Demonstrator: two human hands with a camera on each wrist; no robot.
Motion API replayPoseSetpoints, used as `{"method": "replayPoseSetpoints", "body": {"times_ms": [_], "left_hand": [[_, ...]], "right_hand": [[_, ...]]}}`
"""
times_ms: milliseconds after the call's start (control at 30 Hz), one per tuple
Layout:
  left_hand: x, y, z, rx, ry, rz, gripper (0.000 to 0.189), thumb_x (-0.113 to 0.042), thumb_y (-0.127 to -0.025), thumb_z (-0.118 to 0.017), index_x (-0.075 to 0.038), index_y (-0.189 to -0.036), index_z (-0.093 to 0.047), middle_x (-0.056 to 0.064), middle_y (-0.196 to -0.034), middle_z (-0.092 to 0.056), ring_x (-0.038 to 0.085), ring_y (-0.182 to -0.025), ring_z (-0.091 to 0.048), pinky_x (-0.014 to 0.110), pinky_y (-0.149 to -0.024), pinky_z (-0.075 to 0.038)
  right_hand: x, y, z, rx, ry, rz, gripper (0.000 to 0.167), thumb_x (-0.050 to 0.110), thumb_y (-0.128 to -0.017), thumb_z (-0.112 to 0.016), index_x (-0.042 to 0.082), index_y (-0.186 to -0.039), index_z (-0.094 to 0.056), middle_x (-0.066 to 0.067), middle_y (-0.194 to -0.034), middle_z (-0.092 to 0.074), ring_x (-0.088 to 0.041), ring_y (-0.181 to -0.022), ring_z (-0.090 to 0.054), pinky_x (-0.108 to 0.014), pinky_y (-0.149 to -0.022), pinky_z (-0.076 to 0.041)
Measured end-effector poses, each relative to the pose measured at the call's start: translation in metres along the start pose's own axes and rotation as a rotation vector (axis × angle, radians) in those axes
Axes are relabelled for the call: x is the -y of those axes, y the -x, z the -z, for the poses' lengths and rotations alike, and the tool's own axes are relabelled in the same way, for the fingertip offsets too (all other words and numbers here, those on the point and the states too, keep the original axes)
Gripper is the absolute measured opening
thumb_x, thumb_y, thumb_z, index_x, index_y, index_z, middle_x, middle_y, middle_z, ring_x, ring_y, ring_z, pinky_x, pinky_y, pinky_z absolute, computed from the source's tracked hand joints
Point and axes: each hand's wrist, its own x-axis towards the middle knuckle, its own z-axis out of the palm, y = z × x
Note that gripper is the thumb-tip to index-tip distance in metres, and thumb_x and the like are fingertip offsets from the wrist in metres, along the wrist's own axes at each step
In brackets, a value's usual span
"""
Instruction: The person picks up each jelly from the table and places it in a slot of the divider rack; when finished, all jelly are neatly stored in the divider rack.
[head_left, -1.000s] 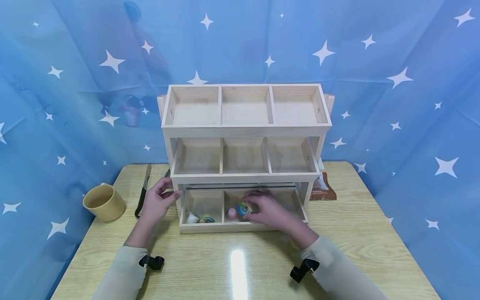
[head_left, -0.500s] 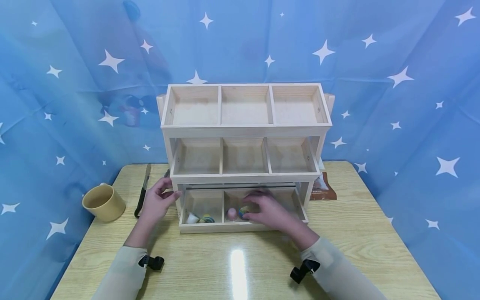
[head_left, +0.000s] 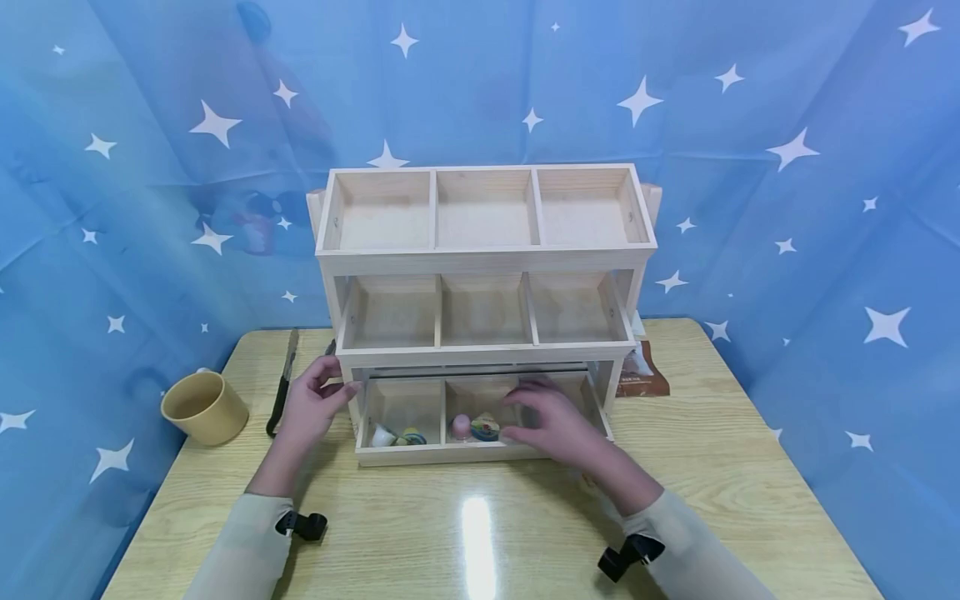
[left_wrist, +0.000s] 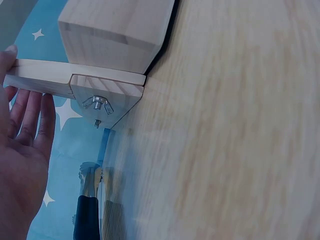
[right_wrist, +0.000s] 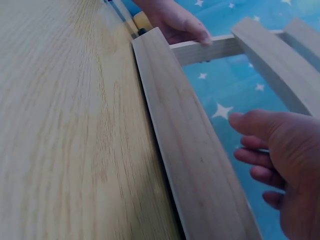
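A pale wooden three-tier shelf (head_left: 487, 260) with divided trays stands on the table. My left hand (head_left: 315, 402) grips its left upright, thumb on one side and fingers on the other in the left wrist view. Over the bottom tray (head_left: 480, 455), my right hand (head_left: 553, 421) hovers with fingers relaxed and nothing between them. Just left of its fingertips, a small round item with a colourful picture (head_left: 485, 427) lies in the middle compartment beside a small pink rounded item (head_left: 461, 427). A white item (head_left: 383, 436) and a blue-and-yellow item (head_left: 412, 437) lie in the left compartment.
Left of the shelf, a tan mug (head_left: 205, 407) stands near the table's edge. Between them lie tongs with a black handle (head_left: 279, 402). A brown packet (head_left: 643, 375) sits behind the shelf at right. A blue star-patterned curtain (head_left: 480, 83) surrounds the table.
My right hand has lowered the round colourful item into the middle compartment, let it go and drawn back to the right. The left hand keeps its place on the upright.
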Motion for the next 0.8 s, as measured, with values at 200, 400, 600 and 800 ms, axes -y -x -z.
{"method": "replayPoseSetpoints", "body": {"times_ms": [200,400,600,800], "left_hand": [[0.000,0.001,0.000,-0.006,-0.003,-0.001,0.034,0.002,-0.101,-0.079,0.002,-0.132,-0.064,0.030,-0.121,-0.067,0.011,-0.099,-0.078,0.024,-0.087,-0.064],[0.002,0.001,0.000,-0.004,-0.016,-0.014,0.034,0.000,-0.102,-0.078,0.002,-0.133,-0.064,0.030,-0.121,-0.067,0.012,-0.101,-0.078,0.023,-0.086,-0.064],[0.001,0.001,0.000,-0.006,-0.010,-0.001,0.033,0.003,-0.101,-0.078,-0.001,-0.131,-0.065,0.028,-0.121,-0.068,0.011,-0.102,-0.078,0.023,-0.086,-0.064],[-0.002,0.001,-0.002,-0.010,-0.016,0.012,0.032,0.003,-0.102,-0.077,0.001,-0.131,-0.064,0.029,-0.122,-0.068,0.008,-0.099,-0.077,0.023,-0.086,-0.064]], "right_hand": [[-0.002,0.031,0.020,-0.032,-0.035,-0.097,0.033,0.022,-0.096,-0.090,0.012,-0.126,-0.080,-0.011,-0.135,-0.074,-0.051,-0.142,-0.054,-0.075,-0.116,-0.042],[-0.014,0.064,0.040,-0.097,-0.002,-0.098,0.035,0.019,-0.094,-0.091,0.013,-0.125,-0.079,0.000,-0.128,-0.074,-0.031,-0.128,-0.063,-0.063,-0.109,-0.052],[-0.024,0.093,0.055,-0.183,0.064,-0.054,0.038,0.008,-0.088,-0.094,0.019,-0.121,-0.080,0.006,-0.124,-0.074,-0.019,-0.117,-0.064,-0.044,-0.095,-0.059],[-0.030,0.116,0.064,-0.213,0.040,-0.109,0.037,0.009,-0.086,-0.096,0.021,-0.118,-0.080,0.005,-0.119,-0.074,-0.017,-0.107,-0.063,-0.036,-0.083,-0.057]]}}
